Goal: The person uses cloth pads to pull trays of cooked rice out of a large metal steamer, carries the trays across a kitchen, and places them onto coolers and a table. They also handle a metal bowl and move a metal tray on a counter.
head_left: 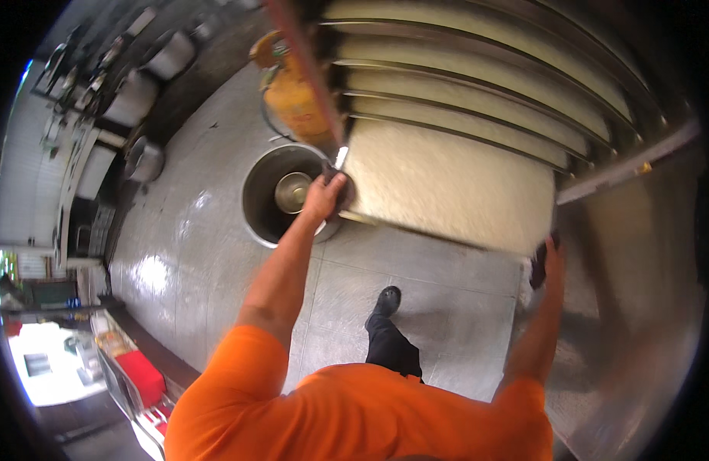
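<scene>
left hand (324, 197), right hand (553, 265): fingers closed on dark cloths (344, 194) at tray (427, 233) corners; uneven pull might have spilled pale filling (447, 184).

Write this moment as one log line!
left hand: dark pad, left corner of flat cream rectangular sheet; right hand: another dark pad, right corner; sheet: at barred metal rack; nearby: large round silver metal pot

We've got a wide tray (439, 237) covered in a pale cream layer (454, 180), blurry here, its near end jutting from the rack (635, 163). Dark left pad (344, 195) and dark right pad (538, 266) are at its near corners.
</scene>
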The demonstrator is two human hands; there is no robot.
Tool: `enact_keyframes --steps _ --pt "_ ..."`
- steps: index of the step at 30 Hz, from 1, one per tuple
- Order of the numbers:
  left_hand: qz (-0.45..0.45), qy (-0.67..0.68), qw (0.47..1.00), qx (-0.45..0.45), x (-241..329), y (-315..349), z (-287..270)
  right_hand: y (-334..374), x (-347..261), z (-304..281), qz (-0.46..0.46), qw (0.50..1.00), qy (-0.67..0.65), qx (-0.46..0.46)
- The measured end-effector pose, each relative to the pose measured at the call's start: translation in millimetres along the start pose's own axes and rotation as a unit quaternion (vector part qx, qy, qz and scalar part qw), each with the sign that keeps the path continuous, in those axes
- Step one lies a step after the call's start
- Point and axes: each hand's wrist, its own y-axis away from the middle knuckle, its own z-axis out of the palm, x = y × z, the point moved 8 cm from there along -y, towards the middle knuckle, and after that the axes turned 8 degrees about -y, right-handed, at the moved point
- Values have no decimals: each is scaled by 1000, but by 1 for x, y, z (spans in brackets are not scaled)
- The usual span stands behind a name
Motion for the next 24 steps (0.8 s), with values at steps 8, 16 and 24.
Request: enact_keyframes --steps 8,16,24 --pt "-132 -101 986 -9 -31 237 -71 229 10 -82 122 972 -70 -187" --pt "-243 -111 962 63 -302 528 -193 379 1 27 -76 859 129 -489" --pt "-332 139 817 450 -331 967 -270 619 -144 170 -366 775 55 -511"
